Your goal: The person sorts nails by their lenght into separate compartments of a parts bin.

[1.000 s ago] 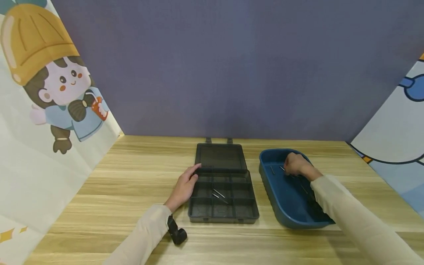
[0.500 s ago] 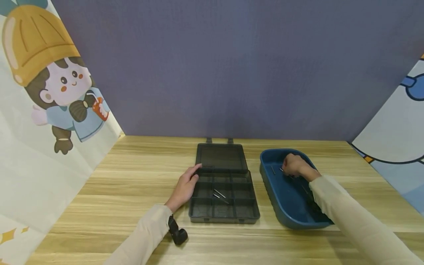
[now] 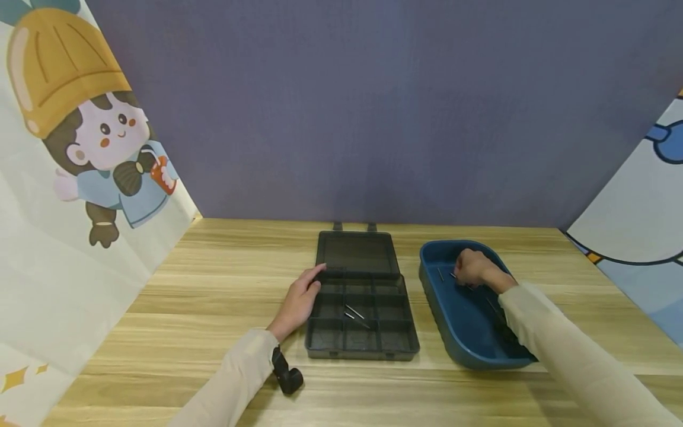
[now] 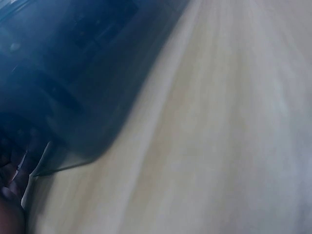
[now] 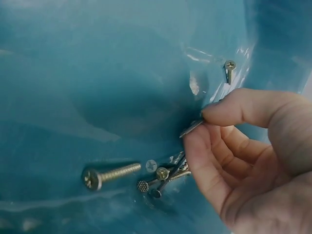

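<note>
My right hand (image 3: 475, 268) is down inside the blue bin (image 3: 439, 311), near its far end. In the right wrist view, its thumb and forefinger pinch a thin grey metal piece (image 5: 191, 128); most of it is hidden, so I cannot tell its kind. Below the fingertips lies a small heap of nails (image 5: 170, 179) and screws, with a larger cross-head screw (image 5: 114, 174) beside it. A small screw (image 5: 230, 70) lies farther up. My left hand (image 3: 296, 303) rests against the left edge of the dark divided box (image 3: 360, 355), fingers extended. Thin metal fasteners (image 3: 354, 312) lie in its middle compartments.
The box's see-through lid (image 3: 357, 252) is folded back flat toward the grey-purple backboard (image 3: 373, 118). Wooden tabletop (image 3: 213, 296) extends left of the box and separates it from the bin. A black wrist camera (image 3: 288, 379) hangs by my left sleeve.
The right hand has shifted very slightly left within the bin. The left hand keeps its place on the box; the whole head view drifts a little.
</note>
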`<action>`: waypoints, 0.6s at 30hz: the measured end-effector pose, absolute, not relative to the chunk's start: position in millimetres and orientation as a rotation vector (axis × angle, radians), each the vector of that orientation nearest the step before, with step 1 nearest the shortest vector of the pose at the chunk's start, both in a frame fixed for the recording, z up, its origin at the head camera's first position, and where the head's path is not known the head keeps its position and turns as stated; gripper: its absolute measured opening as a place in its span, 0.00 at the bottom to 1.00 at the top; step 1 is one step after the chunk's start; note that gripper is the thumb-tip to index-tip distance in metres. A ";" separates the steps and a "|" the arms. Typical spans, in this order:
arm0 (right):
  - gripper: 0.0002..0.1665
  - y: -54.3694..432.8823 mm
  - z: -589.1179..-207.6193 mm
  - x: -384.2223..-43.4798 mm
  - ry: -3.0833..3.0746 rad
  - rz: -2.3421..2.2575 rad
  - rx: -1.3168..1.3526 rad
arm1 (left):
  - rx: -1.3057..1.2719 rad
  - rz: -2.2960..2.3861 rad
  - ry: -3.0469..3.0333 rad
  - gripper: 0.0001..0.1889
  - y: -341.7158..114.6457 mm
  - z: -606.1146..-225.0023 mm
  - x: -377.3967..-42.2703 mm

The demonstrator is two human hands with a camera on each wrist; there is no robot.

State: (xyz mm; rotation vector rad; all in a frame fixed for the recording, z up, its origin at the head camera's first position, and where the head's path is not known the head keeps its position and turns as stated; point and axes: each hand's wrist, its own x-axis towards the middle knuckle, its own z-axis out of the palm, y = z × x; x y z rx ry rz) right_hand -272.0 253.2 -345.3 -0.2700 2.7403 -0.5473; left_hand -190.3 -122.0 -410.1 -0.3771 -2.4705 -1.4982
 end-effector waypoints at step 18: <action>0.01 253.2 -321.1 -263.7 2.724 -0.662 -0.376 | -0.378 -1.487 -2.471 0.21 -122.3 -413.2 -192.1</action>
